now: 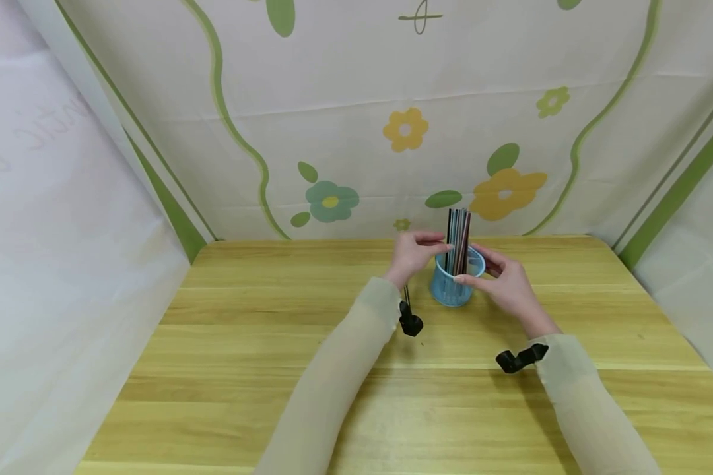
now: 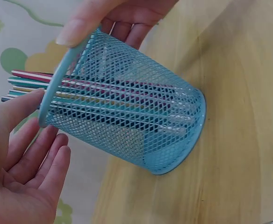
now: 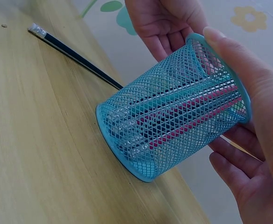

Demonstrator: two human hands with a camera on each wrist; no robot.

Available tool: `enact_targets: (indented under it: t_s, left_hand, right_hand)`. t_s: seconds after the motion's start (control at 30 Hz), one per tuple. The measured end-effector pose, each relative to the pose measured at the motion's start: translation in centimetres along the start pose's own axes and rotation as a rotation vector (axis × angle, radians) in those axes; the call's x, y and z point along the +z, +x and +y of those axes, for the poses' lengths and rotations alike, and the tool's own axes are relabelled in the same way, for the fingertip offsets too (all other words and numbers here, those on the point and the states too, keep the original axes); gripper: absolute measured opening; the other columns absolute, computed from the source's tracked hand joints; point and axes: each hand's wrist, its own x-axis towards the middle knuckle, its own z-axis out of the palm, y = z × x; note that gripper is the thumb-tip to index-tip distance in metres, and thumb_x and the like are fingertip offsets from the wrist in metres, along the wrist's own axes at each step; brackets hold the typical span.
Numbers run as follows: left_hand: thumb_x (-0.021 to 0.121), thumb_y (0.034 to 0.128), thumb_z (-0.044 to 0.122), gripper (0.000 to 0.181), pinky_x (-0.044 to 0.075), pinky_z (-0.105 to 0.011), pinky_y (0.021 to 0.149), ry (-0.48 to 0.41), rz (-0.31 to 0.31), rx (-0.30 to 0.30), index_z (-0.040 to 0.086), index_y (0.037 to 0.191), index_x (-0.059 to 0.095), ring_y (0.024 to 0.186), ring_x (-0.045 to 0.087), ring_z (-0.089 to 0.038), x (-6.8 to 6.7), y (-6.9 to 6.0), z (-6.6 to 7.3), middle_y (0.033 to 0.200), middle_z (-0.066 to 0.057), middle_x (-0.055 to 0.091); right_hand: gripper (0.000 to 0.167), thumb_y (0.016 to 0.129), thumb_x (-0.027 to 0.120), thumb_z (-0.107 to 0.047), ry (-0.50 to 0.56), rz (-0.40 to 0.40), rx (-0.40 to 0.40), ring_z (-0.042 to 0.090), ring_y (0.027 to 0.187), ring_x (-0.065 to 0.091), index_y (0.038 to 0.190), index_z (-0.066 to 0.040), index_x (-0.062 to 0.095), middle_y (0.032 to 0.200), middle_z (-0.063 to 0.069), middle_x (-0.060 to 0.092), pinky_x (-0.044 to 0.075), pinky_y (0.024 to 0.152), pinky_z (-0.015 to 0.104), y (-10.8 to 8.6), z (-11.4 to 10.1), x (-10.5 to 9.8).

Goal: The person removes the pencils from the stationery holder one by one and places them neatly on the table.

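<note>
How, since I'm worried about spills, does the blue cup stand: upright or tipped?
Upright: in the head view, the cup has its base down, rim up, and the pencils inside point upward.

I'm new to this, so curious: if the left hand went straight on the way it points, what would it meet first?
The left hand would probably first meet the pencils in the blue mesh cup; whether it touches them is unclear.
</note>
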Motion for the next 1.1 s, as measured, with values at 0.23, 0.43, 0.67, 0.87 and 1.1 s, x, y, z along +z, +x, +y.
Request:
enact_targets:
  t_s: [0.23,0.43,0.67,0.87,1.1]
  left_hand:
    - [0.085,0.0864,0.030,0.025,0.055,-0.026,0.087,0.028,0.018,0.017,0.020,0.109,0.080,0.095,0.066,-0.005,0.5,-0.1,-0.7,0.099,0.014,0.073]
    - [0.083,0.0881,0.032,0.022,0.056,-0.026,0.085,0.022,0.034,0.019,0.022,0.108,0.081,0.095,0.067,-0.005,0.9,0.1,-1.3,0.100,0.014,0.073]
    - [0.083,0.0881,0.031,0.022,0.056,-0.024,0.084,0.021,0.049,0.018,0.022,0.108,0.081,0.094,0.067,-0.004,1.2,0.2,-1.6,0.101,0.012,0.074]
    - [0.084,0.0881,0.028,0.022,0.057,-0.023,0.082,0.015,0.062,0.033,0.019,0.109,0.081,0.093,0.068,-0.005,1.4,0.4,-1.6,0.101,0.009,0.075]
    - [0.084,0.0876,0.027,0.023,0.056,-0.022,0.081,0.019,0.061,0.041,0.018,0.108,0.081,0.093,0.068,-0.005,1.6,0.4,-1.5,0.101,0.008,0.075]
  right_hand:
    - [0.081,0.087,0.085,-0.032,0.004,0.001,-0.006,0.039,0.130,0.053,0.152,-0.006,0.047,0.149,0.017,0.050,0.042,0.108,0.054,0.0,0.1,0.1]
    - [0.080,0.087,0.085,-0.031,0.013,0.004,-0.005,0.038,0.130,0.053,0.153,-0.006,0.047,0.148,0.017,0.051,0.042,0.107,0.053,0.0,0.2,0.2]
    - [0.080,0.086,0.085,-0.031,0.012,0.013,-0.014,0.037,0.130,0.053,0.153,-0.007,0.047,0.148,0.017,0.051,0.042,0.108,0.053,0.0,0.3,0.2]
    - [0.080,0.087,0.085,-0.031,0.012,0.009,-0.007,0.037,0.130,0.053,0.153,-0.008,0.046,0.149,0.016,0.051,0.042,0.108,0.054,0.0,0.3,0.2]
    - [0.080,0.087,0.085,-0.030,0.019,0.012,-0.009,0.036,0.130,0.054,0.153,-0.009,0.047,0.148,0.016,0.051,0.043,0.107,0.054,0.0,0.3,0.2]
